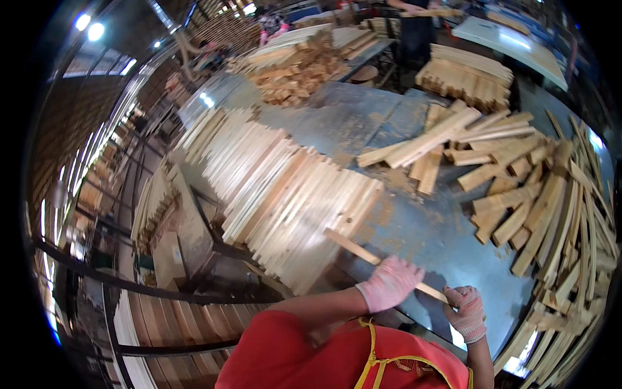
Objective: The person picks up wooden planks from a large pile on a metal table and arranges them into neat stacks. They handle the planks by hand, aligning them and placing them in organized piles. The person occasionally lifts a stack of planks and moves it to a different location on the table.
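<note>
A slim wooden strip (pixel 353 247) lies slantwise in front of me, over the near edge of the metal table (pixel 414 223). My left hand (pixel 394 282), in a pale pink-and-white knit glove, is closed around its middle. Near the strip's right end, my right hand (pixel 466 311), gloved alike, grips it with curled fingers. The strip's far left end reaches the front edge of a wide row of wooden strips (pixel 304 201) laid side by side on the table.
Loose wood blocks (pixel 512 168) are heaped on the right, beside long thin offcuts (pixel 576 259). Stacked timber (pixel 463 76) and a bigger pile (pixel 291 65) stand farther back. A dark metal rail (pixel 129 277) runs at left. Another person (pixel 416 39) stands at the far side. Sawdust dots the table.
</note>
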The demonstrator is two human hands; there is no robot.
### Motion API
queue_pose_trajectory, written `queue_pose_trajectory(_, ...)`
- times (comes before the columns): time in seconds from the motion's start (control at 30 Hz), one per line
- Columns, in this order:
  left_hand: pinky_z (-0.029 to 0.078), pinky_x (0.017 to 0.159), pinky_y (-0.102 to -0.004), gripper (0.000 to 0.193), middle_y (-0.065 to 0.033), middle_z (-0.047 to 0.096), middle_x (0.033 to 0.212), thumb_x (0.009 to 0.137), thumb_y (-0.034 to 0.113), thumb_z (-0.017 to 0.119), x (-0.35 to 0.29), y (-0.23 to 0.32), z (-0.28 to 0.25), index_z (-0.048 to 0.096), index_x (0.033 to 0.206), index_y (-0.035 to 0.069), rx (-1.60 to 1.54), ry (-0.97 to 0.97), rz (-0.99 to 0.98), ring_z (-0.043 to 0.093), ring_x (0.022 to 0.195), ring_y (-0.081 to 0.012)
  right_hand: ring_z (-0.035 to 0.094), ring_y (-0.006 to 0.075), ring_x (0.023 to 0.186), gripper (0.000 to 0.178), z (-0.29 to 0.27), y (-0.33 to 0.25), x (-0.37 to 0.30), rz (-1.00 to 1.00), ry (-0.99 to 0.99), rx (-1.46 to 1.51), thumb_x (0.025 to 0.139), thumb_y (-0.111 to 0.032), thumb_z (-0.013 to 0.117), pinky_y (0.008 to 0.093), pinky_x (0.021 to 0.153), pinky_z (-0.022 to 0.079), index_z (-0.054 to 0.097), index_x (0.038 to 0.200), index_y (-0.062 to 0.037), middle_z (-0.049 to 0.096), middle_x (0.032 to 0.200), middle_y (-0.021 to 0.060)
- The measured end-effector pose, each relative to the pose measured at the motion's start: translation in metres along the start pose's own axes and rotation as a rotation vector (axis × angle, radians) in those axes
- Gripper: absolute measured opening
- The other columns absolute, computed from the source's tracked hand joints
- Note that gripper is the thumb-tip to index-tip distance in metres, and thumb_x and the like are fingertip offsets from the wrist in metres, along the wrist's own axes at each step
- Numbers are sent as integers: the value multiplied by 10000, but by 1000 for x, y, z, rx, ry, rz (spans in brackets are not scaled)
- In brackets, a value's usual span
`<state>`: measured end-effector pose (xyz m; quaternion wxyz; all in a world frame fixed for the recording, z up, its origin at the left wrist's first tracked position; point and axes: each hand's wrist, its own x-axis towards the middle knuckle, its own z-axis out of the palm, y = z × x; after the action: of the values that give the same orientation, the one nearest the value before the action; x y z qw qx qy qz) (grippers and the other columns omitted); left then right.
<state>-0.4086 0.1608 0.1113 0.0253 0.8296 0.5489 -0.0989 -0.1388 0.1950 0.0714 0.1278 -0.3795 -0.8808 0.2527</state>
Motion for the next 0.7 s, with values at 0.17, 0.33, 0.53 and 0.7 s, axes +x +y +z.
queue_pose_trajectory(0.17, 571, 600, -419, 168, -79, 720, 860, 989, 222, 600, -89, -165, 71, 687, 1071, 104, -104, 83, -611, 742, 797, -247, 615, 355, 1265, 733, 41, -42, 66, 16, 476, 159, 749, 9, 778, 450, 1095, 492, 600, 1456, -73, 623, 1355, 167)
queue_pose_trajectory(0.33, 518, 1002, -492, 318, -143, 716, 1148, 883, 285, 696, -178, -351, 151, 689, 1128, 83, 144, 276, -868, 678, 1117, -332, 636, 344, 1228, 621, 75, -82, 91, 244, 130, 294, 811, -88, 790, 403, 1042, 524, 637, 1413, -76, 680, 1293, 164)
queue_pose_trajectory(0.53, 331, 1241, -502, 711, -142, 520, 1575, 936, 531, 688, -188, -418, 172, 552, 1501, 121, -62, 30, -1115, 441, 1479, -362, 666, 339, 1196, 582, 71, -75, 59, 567, -53, 173, 870, -269, 755, 429, 1027, 539, 639, 1411, -87, 708, 1300, 149)
queue_pose_trajectory(0.7, 264, 1275, -525, 934, -185, 395, 1646, 871, 429, 777, -114, -399, 195, 362, 1638, 97, 35, 312, -962, 357, 1520, -405, 689, 224, 1204, 621, 86, 27, -28, 910, 313, 542, 890, -142, 755, 358, 1046, 538, 589, 1470, 6, 720, 1340, 158)
